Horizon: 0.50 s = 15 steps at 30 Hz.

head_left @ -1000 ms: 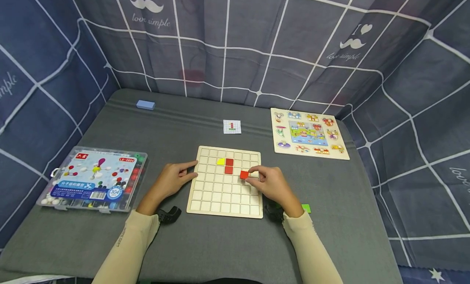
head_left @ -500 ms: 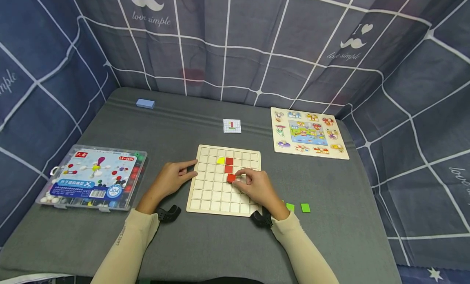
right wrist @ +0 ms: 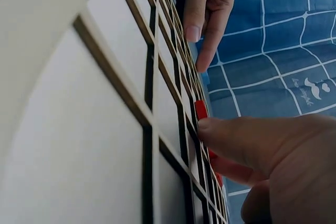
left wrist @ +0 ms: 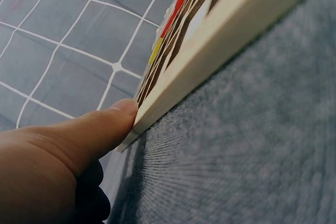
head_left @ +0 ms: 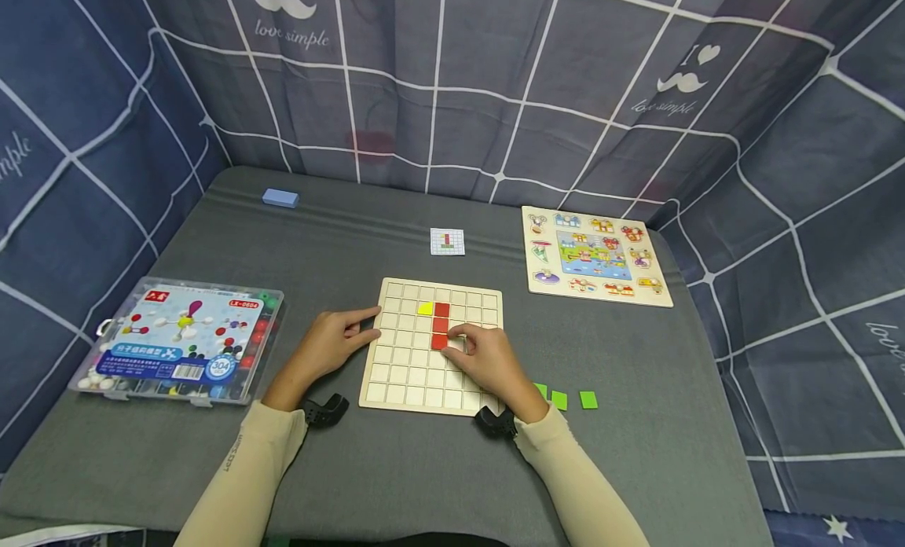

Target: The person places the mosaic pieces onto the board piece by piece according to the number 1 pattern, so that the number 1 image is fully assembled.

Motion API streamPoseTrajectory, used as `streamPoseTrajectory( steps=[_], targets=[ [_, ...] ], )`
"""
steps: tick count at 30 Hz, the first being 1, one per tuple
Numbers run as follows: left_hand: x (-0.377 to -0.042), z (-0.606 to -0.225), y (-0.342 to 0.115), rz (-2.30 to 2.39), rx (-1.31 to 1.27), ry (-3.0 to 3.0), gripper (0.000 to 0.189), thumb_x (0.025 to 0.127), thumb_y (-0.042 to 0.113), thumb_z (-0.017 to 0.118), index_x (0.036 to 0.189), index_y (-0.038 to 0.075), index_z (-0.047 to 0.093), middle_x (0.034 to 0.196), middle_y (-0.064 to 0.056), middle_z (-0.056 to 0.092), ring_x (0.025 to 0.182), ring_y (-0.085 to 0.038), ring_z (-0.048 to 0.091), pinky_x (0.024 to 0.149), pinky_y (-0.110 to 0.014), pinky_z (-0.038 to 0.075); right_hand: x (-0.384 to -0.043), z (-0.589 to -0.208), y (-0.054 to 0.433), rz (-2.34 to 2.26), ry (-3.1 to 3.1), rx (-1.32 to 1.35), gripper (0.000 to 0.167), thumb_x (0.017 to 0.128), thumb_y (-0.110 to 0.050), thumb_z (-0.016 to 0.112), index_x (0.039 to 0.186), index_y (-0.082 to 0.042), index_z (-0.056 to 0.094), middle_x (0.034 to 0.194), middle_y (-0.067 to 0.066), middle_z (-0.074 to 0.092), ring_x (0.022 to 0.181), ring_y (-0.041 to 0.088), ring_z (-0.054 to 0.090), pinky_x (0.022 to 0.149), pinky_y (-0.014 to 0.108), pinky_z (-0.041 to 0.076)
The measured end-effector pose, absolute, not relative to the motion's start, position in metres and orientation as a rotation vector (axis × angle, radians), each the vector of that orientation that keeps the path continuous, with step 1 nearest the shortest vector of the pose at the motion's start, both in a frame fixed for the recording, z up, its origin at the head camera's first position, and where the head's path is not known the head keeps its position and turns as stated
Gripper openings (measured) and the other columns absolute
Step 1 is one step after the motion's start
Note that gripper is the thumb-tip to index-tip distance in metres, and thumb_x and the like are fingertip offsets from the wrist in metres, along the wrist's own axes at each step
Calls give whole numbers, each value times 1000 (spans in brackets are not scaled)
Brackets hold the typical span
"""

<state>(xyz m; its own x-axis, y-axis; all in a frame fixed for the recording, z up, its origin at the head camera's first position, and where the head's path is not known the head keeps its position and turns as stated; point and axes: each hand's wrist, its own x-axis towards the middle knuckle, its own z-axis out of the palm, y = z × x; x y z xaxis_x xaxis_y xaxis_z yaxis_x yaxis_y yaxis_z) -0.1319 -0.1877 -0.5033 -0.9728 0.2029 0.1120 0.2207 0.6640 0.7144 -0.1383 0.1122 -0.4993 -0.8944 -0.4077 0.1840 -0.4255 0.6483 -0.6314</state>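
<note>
A wooden grid board (head_left: 403, 376) lies before me in the head view. My right hand (head_left: 488, 362) pinches a red square tile (head_left: 438, 342) at its right side, low over a grid cell; whether it sits fully down is unclear. Two more red tiles (head_left: 441, 317) run in a column just above it, with a yellow tile (head_left: 425, 308) left of the top one. My left hand (head_left: 334, 344) has thumb and index finger extended against the board's left edge; in the left wrist view the thumb (left wrist: 123, 109) touches that edge.
Several green tiles (head_left: 588, 400) lie right of the board, partly behind the right wrist. A small pattern card (head_left: 447, 242) sits beyond it. A picture puzzle (head_left: 597, 256) is at back right, a clear parts box (head_left: 177, 343) at left, a blue block (head_left: 280, 199) far left.
My right hand has carried the red tile leftward across the board to below the two red ones. Green tiles came into view as the arm shifted. The left hand stayed put.
</note>
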Motion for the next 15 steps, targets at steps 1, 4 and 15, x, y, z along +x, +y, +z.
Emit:
streamPoseTrajectory(
  steps=[1,4,15],
  targets=[
    [-132,-503,-188,-1223,-364,-2843,45,94,26,77,136,10,69,57,7,42,49,-6,30,52,-27,29,-138,-500,112,1087,-2831,712,21,88,-26,83,105,-13,78,58,-13,43,51,0,37,50,23,34],
    [-132,-504,-188,-1229,-364,-2841,45,94,25,77,135,10,69,57,8,41,49,-6,30,52,-27,29,-138,-500,111,1077,-2829,706,22,88,-26,83,105,-13,78,58,-12,43,51,0,37,50,23,34],
    [-131,-504,-188,-1242,-354,-2829,44,94,24,78,135,10,69,56,7,40,50,-6,30,52,-27,29,-137,-499,113,1117,-2805,685,25,87,-24,83,109,-13,78,58,-12,41,52,1,35,50,24,34]
  ],
)
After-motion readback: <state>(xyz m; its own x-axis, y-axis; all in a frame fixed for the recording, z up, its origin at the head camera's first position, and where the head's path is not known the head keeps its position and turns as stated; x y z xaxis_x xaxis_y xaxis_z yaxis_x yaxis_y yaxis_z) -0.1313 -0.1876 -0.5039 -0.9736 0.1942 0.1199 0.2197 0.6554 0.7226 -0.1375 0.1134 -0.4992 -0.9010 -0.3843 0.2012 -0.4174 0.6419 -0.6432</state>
